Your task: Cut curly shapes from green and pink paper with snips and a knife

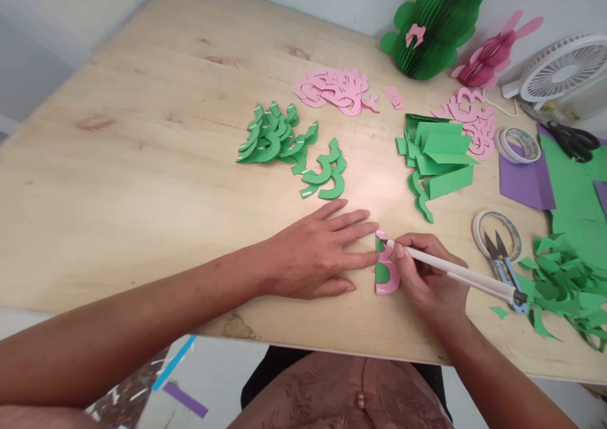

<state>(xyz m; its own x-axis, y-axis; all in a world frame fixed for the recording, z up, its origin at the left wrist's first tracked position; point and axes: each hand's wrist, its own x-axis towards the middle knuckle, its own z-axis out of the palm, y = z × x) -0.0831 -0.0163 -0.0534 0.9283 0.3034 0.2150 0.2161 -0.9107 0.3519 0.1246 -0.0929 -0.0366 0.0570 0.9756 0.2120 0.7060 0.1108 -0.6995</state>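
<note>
My left hand (315,252) lies flat on the table with fingers spread, its fingertips at the left edge of a pink curved paper cutout (391,278). Green paper (380,273) shows beneath that cutout. My right hand (429,277) is closed around a white pen (450,267), slanted with its tip on the upper part of the pink piece. Beyond my left hand sit green curved cutouts (327,175) and a larger pile of green cutouts (272,135) with small white strips on them. Folded green paper pieces (443,154) rest beyond my right hand.
Pink cutouts (334,91) lie farther back. A green honeycomb paper figure (434,28), a pink paper rabbit (490,56) and a white fan (566,72) stand behind. At right are tape rolls (519,146), black scissors (571,139), thread snips (502,268) and green scraps (569,290).
</note>
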